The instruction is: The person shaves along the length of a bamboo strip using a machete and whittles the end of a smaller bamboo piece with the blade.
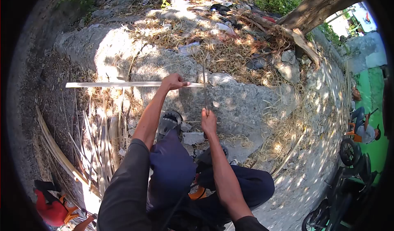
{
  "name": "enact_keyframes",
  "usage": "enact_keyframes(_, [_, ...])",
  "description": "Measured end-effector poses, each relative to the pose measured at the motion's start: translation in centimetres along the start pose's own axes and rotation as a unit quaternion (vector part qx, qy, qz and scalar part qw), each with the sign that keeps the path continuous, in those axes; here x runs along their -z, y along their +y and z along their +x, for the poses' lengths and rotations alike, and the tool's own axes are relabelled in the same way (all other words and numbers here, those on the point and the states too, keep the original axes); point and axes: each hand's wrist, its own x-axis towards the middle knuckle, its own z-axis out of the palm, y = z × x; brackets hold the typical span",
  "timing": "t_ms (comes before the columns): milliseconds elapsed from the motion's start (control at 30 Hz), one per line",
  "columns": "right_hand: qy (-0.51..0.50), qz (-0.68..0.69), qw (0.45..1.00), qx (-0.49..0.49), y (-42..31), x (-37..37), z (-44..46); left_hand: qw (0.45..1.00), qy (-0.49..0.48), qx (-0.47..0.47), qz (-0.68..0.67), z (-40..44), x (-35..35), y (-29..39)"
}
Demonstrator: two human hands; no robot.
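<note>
My left hand (174, 82) is closed around a long pale strip (115, 84) that looks like split bamboo. It lies level across the view, with its longer part reaching out to the left. My right hand (208, 121) grips a long thin-bladed knife (205, 81) by its handle, blade pointing away from me. Where the strip's right end is, the blade crosses it and seems to touch it. The handle is mostly hidden inside my fist. Below both hands are my knees and a dark sandal (169, 123).
Several split strips (102, 141) lie at the left, beside a curved pole (61, 157). A rough stone slab (234, 100) lies ahead, with dry shavings and a tree trunk (320, 7) beyond. Motorbikes (349, 186) and a seated person (366, 128) are at right; another person (51, 208) sits lower left.
</note>
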Motion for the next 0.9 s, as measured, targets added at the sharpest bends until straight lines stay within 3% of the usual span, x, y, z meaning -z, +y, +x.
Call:
enact_keyframes(100, [-0.033, 0.018, 0.998, -0.044, -0.1, 0.4, -0.1, 1.000, -0.022, 0.003, 0.012, 0.3, -0.2, -0.1])
enact_keyframes(133, [-0.015, -0.010, 1.000, -0.019, -0.6, 0.5, 0.0, 1.000, -0.019, 0.002, 0.015, 0.4, 0.6, 0.2])
enact_keyframes(200, [-0.021, -0.018, 1.000, -0.010, -1.5, 0.8, 0.5, 0.996, 0.058, -0.013, 0.065, 0.1, 1.3, 1.1])
enact_keyframes(400, [-0.023, 0.020, 0.999, -0.012, -4.4, 2.2, -0.3, 0.998, -0.023, 0.013, 0.058, -0.3, 6.5, 4.0])
enact_keyframes(467, [-0.016, 0.033, 0.999, 0.009, -3.3, 1.7, -0.7, 0.998, -0.029, 0.008, 0.050, -0.1, 2.3, 1.1])
enact_keyframes(533, [-0.019, -0.075, 0.997, -0.007, -1.1, 0.3, 0.1, 0.998, -0.014, 0.020, 0.055, -0.3, 1.5, 1.3])
enact_keyframes(600, [-0.026, -0.056, 0.998, -0.016, -1.5, 0.7, 0.1, 0.996, -0.043, 0.018, 0.073, 0.3, -0.1, -0.4])
enact_keyframes(767, [-0.026, -0.069, 0.997, -0.037, -1.0, 1.1, 0.8, 0.997, -0.021, -0.002, 0.070, -0.5, 0.7, 0.8])
enact_keyframes(900, [-0.039, -0.038, 0.998, -0.040, -0.4, 0.9, 1.4, 0.984, -0.033, -0.015, 0.176, -0.8, 3.0, 0.9])
